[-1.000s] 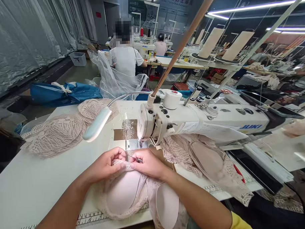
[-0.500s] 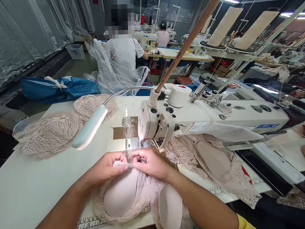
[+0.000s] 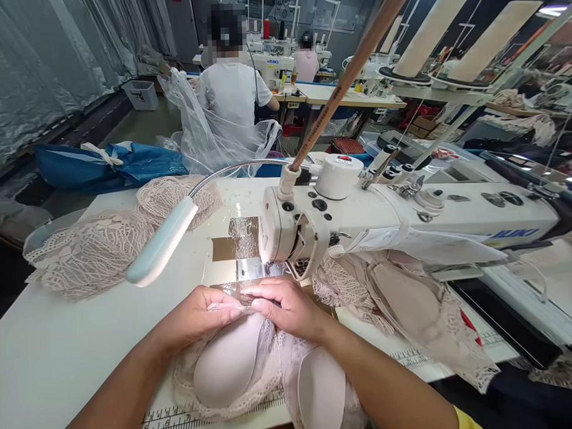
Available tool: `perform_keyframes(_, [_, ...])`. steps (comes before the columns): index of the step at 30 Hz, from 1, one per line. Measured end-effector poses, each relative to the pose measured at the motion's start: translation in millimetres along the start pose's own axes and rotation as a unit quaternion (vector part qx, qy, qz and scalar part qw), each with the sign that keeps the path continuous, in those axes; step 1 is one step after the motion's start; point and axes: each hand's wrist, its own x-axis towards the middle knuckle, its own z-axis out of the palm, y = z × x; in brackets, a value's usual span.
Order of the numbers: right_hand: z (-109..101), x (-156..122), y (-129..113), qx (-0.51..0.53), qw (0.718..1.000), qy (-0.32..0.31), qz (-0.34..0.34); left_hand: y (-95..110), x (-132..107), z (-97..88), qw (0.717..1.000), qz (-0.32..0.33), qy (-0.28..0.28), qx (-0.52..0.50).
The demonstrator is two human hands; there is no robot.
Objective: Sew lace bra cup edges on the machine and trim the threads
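Observation:
A beige lace bra (image 3: 225,363) with smooth moulded cups lies at the front of the table, its upper edge lifted. My left hand (image 3: 207,314) is closed, pinching that edge between thumb and fingers. Right beside it, my right hand (image 3: 284,305) also pinches the edge, with its thumb on the fabric and its fingers stretched toward the left. A small dark metal tool (image 3: 274,301) shows under the right fingers; most of it is hidden, so its kind is unclear. Both hands are just in front of the sewing machine's needle area (image 3: 268,265), apart from it.
The white sewing machine (image 3: 342,215) spans the right side. A gooseneck lamp (image 3: 162,244) hangs over the table's left part. Lace pieces (image 3: 94,249) are piled at the left, more bras (image 3: 401,292) at the right. A person in white (image 3: 235,91) sits ahead.
My right fingers have straightened and now cover more of the dark tool. Both hands keep hold of the bra's edge in nearly the same place. The view has shifted slightly.

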Motion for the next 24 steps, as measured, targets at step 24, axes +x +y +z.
perform_keyframes(24, [13,0,-10,0.040,0.997,0.018,0.066,-4,1,4.0,0.999,0.001,-0.036,0.017])
